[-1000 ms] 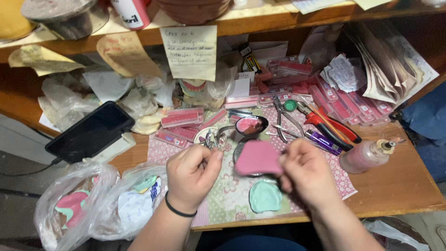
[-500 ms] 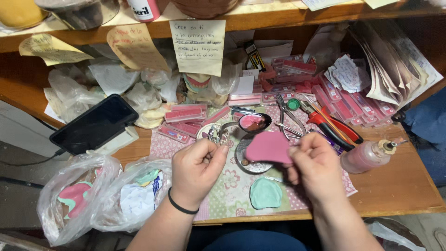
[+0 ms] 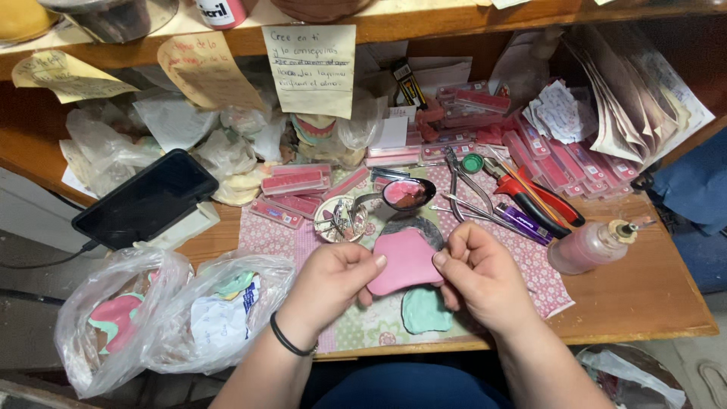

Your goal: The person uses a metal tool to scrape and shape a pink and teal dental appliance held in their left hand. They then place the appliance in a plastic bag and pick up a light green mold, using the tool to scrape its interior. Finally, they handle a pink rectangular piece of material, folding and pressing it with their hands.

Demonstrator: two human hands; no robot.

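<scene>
Both hands hold a flat pink slab (image 3: 407, 260) of soft material above a patterned cloth mat (image 3: 530, 261) on a wooden bench. My left hand (image 3: 329, 284) pinches its left edge with thumb and fingers and wears a black band at the wrist. My right hand (image 3: 481, 276) grips the right edge. Under the slab lies a pale green cast (image 3: 425, 309) on the mat. Behind it a dark round rim (image 3: 428, 225) shows partly, the rest hidden by the slab.
A spoon with pink paste (image 3: 405, 195), a small dish of metal bits (image 3: 340, 220), red-handled pliers (image 3: 534, 201), a pink squeeze bottle (image 3: 594, 244), pink flat boxes (image 3: 291, 182), a black phone (image 3: 145, 198), two plastic bags (image 3: 174, 314) at the left front edge, paper notes (image 3: 310, 70).
The left hand has come across and taken hold of the pink slab, which the right hand alone held before. The slab has moved lower and nearer, over the green cast.
</scene>
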